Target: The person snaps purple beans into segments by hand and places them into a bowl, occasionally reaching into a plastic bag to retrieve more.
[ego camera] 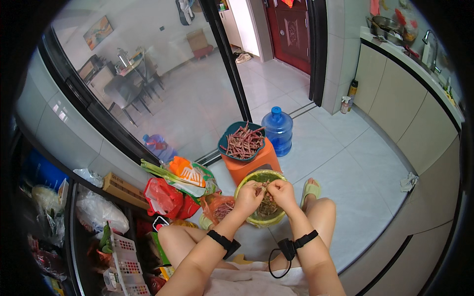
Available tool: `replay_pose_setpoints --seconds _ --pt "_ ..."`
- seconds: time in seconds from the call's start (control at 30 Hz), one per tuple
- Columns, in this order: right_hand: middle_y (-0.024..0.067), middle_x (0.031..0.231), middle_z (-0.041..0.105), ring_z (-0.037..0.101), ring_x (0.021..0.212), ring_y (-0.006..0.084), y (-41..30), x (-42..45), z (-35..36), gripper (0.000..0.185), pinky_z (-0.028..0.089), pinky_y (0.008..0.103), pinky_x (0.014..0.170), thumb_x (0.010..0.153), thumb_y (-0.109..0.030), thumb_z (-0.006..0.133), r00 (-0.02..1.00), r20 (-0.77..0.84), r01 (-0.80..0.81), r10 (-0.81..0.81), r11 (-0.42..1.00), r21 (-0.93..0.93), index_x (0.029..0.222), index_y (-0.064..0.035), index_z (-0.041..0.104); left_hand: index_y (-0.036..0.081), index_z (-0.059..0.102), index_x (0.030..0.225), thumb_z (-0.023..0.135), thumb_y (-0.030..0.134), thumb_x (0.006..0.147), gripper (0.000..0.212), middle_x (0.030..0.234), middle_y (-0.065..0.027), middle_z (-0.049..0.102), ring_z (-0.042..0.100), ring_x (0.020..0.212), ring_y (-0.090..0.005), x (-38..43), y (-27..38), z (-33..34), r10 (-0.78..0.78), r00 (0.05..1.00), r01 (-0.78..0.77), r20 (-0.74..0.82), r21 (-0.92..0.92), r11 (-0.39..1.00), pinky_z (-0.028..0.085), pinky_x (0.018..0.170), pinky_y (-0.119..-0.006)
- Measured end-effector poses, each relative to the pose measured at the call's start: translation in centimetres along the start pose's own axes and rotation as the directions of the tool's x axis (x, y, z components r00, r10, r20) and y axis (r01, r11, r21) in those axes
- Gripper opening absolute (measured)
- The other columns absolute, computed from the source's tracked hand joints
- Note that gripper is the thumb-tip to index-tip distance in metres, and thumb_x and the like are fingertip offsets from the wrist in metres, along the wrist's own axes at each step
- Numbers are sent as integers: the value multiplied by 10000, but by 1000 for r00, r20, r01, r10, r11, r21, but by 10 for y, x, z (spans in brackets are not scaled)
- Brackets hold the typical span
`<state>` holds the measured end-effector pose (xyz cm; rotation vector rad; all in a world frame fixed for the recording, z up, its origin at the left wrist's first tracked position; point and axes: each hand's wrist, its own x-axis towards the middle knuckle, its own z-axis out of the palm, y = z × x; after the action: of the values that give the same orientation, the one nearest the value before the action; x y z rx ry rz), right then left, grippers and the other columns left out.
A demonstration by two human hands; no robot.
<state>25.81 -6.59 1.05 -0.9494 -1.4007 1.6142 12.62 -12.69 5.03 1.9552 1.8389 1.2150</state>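
Note:
My left hand [249, 197] and my right hand [282, 193] meet above a bin lined with a yellow plastic bag [265, 223]. Their fingertips pinch a small bean pod [264, 188], mostly hidden by the fingers. Brownish plant scraps [268, 208] lie in the bin below. Just beyond, a dark teal basin [222, 142] heaped with reddish mottled bean pods [244, 143] rests on an orange stool [269, 158]. Left of the bin, an orange-red plastic bag [209, 205] holds more slender purplish pods [223, 211].
A blue water jug [277, 133] stands behind the stool, near the sliding door track. Left are a red bag [163, 196], a shopping bag [192, 177] with green stalks, and a shelf with a white plastic basket [126, 255]. Cabinets [400, 81] line the right.

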Motion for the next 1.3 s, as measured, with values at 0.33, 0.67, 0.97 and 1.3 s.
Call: replay_pose_setpoints --seconds 0.33,0.67,0.97,1.3 --pt "42 710 622 536 545 75 -7 0 -3 85 442 200 510 828 -56 581 991 86 -121 100 949 290 865 13 615 -41 598 991 580 66 874 159 653 -60 605 443 448 -62 16 -3 -5 -382 915 368 128 -653 662 328 405 -204" --pt "10 649 599 541 540 74 17 8 -11 95 418 215 490 775 -79 624 998 40 -44 42 998 50 807 11 620 -47 579 1030 570 79 889 189 751 -115 625 439 460 -66 41 4 -53 -411 909 303 71 -788 536 324 425 -197" --pt "56 701 633 598 608 188 17 5 -15 208 471 314 581 714 -187 700 1000 -11 -8 3 872 -489 835 -25 647 -60 586 972 581 76 881 164 752 -117 624 474 467 -78 54 4 -82 -428 904 240 -9 -818 523 331 412 -191" --pt "149 1043 623 587 970 285 -5 4 6 275 460 348 834 819 -141 605 867 193 497 -460 825 -269 1068 -29 632 -35 571 949 583 66 876 126 812 -123 634 580 548 -105 48 3 -80 -516 839 367 170 -878 307 345 388 -187"
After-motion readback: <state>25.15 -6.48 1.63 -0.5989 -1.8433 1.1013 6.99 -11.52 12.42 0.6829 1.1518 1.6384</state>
